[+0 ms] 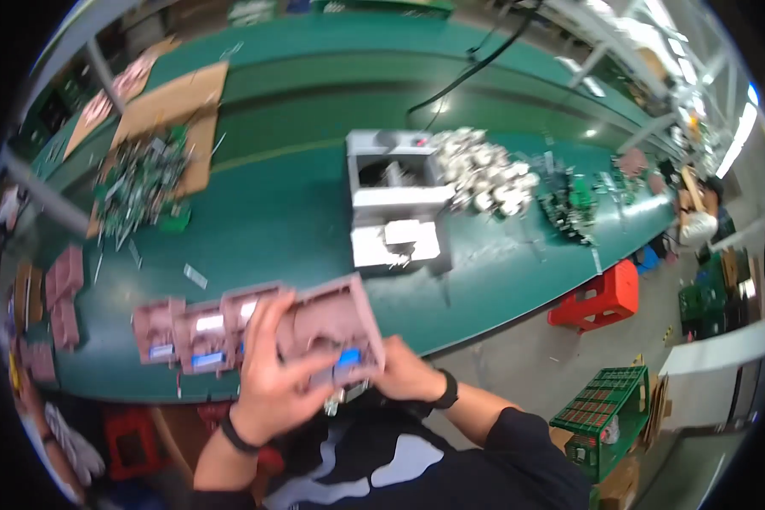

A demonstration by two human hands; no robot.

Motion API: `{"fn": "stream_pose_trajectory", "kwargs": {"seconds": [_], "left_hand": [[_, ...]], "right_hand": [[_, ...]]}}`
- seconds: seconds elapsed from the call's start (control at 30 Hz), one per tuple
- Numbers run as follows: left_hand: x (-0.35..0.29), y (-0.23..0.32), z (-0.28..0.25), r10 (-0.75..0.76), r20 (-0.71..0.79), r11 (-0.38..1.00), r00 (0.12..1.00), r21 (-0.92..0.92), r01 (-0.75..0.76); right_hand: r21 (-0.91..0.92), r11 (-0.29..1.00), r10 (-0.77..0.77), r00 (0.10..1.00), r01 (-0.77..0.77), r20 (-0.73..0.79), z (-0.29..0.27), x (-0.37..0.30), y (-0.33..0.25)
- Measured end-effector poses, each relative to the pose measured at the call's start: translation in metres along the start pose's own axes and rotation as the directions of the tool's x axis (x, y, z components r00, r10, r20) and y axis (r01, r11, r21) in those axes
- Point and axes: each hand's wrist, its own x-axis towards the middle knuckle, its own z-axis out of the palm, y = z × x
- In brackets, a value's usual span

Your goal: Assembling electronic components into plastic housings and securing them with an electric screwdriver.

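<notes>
A pinkish-brown open plastic housing [364,306] is tilted up off the bench's near edge, between my two hands. A bright blue piece [348,357] shows inside its lower corner. My left hand [272,370] grips the housing from its left side, with the fingers up over the wall and the thumb across the opening. At the lower right corner my right hand [406,372] is closed on the edge; its fingertips are hidden behind the housing. Several similar housings stand in a row just left, among them one [157,327] with a blue and white piece inside.
A grey machine [399,200] with a brightly lit front stands mid-bench [272,229], beside heaped white rounded parts [484,174]. Green and metallic pieces [144,178] lie on cardboard at left, more [569,204] at right. A red stool [608,297] stands right; another person's arm [38,408] is far left.
</notes>
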Motion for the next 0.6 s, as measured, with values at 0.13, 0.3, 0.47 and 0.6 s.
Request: {"fn": "stream_pose_trajectory", "kwargs": {"seconds": [0.13, 0.3, 0.47, 0.6], "left_hand": [[0.007, -0.020, 0.026, -0.092, 0.008, 0.993, 0.996, 0.082, 0.091], [0.000, -0.032, 0.043, -0.104, 0.097, 0.994, 0.990, 0.050, 0.100], [-0.001, -0.040, 0.045, -0.082, 0.178, 0.996, 0.981, 0.045, 0.076], [0.000, -0.040, 0.048, -0.084, 0.235, 0.994, 0.968, 0.084, 0.066]], "right_hand": [[0.136, 0.930, 0.345, 0.939, -0.340, -0.008, 0.003, -0.017, -0.011], [-0.110, 0.917, 0.366, 0.918, -0.384, -0.153, 0.010, -0.019, -0.006], [-0.323, 0.894, 0.266, 0.948, -0.310, -0.173, 0.012, -0.027, 0.000], [-0.471, 0.839, 0.236, 0.963, -0.271, -0.134, 0.010, -0.037, -0.002]]}}
